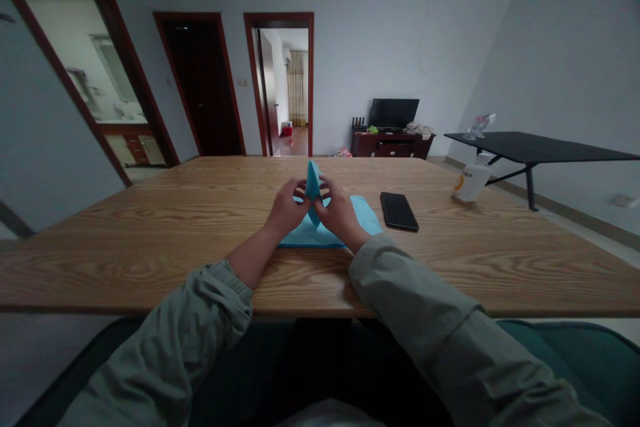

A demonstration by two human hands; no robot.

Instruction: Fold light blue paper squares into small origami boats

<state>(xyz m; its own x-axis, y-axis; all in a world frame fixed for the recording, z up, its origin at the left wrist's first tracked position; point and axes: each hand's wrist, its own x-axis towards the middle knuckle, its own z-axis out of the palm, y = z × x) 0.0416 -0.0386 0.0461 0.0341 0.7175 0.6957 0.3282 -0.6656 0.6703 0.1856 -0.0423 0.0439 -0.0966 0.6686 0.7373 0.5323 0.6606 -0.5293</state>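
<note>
Between my two hands stands a folded piece of blue paper (313, 180), held upright with its narrow edge toward me. My left hand (289, 205) grips it from the left, fingers bent against its side. From the right, my right hand (339, 210) pinches the same piece with thumb and fingers. Beneath both hands a light blue sheet (367, 213) lies flat on the table; my wrists and hands cover part of it. Whether the sheet is paper or cloth I cannot tell.
A black phone (399, 211) lies right of the sheet on the wooden table (200, 227). Farther right stands a white bottle or tub (471, 181). A black table (540, 147) with a clear plastic item (481, 127) is beyond it. A television (394, 113) sits on a far cabinet.
</note>
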